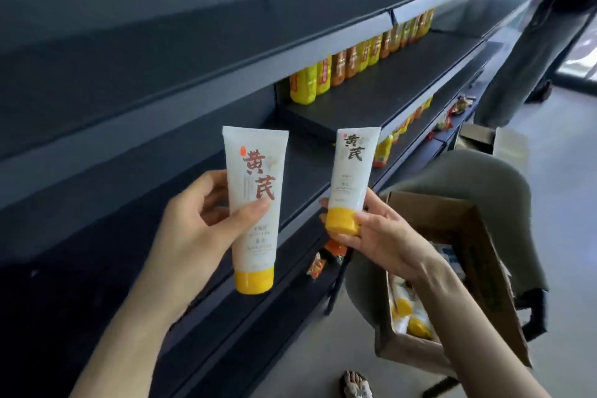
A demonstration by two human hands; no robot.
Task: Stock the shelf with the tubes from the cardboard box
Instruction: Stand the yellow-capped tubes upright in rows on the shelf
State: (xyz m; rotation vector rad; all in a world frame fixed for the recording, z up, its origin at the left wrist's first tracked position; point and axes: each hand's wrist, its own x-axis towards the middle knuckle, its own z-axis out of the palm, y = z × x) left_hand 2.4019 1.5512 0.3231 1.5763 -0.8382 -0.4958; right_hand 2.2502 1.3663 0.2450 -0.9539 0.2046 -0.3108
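Observation:
My left hand point(197, 229) grips a white tube point(255, 203) with a yellow cap and red-brown characters, held cap down in front of the dark shelf point(310, 178). My right hand point(384, 236) pinches a second, like tube point(350, 171) by its yellow cap, also cap down, a little to the right. Both tubes hang in the air just off the shelf's front edge. Below right, the open cardboard box point(478, 255) rests on a grey chair and holds several more tubes point(410, 317).
Yellow and orange packets point(355, 61) line the back of the shelf above to the right. Small snack packs point(326, 258) lie on a lower shelf. A person in grey point(529, 42) stands at far right beside another box point(484, 139). My foot point(357, 384) shows on the floor.

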